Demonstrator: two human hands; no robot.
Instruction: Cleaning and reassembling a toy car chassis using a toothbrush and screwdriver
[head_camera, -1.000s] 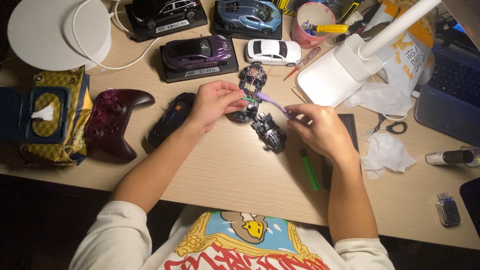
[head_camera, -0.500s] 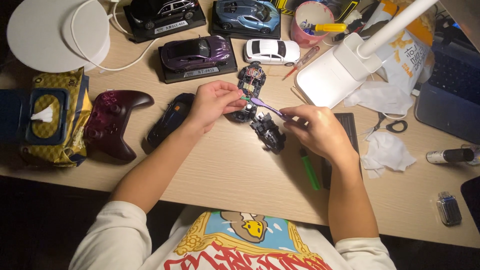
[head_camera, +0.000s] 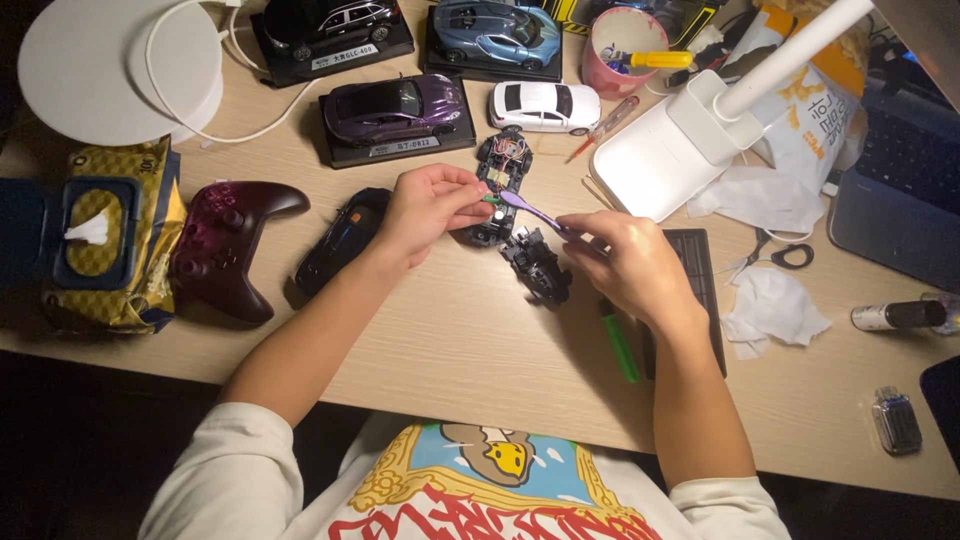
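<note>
My left hand (head_camera: 430, 205) pinches a small part at the side of an opened toy car chassis (head_camera: 502, 170) that lies on the wooden desk (head_camera: 450, 330). My right hand (head_camera: 625, 265) grips a purple toothbrush (head_camera: 530, 210), whose head reaches toward the left fingertips. A second black car piece (head_camera: 540, 268) lies just below the brush, between both hands. A black toy car body (head_camera: 340, 240) rests under my left wrist.
Boxed model cars (head_camera: 395, 110) and a white toy car (head_camera: 545, 105) stand behind. A dark red game controller (head_camera: 225, 240), wipes pack (head_camera: 95, 240), white lamp base (head_camera: 665, 150), pink cup (head_camera: 620, 50), green pen (head_camera: 620, 345), scissors (head_camera: 775, 255), tissues (head_camera: 770, 305) and laptop (head_camera: 900, 190) surround the hands.
The right hand has shifted slightly left and up with the toothbrush, bringing its head closer to the left fingertips. The left hand has hardly moved.
</note>
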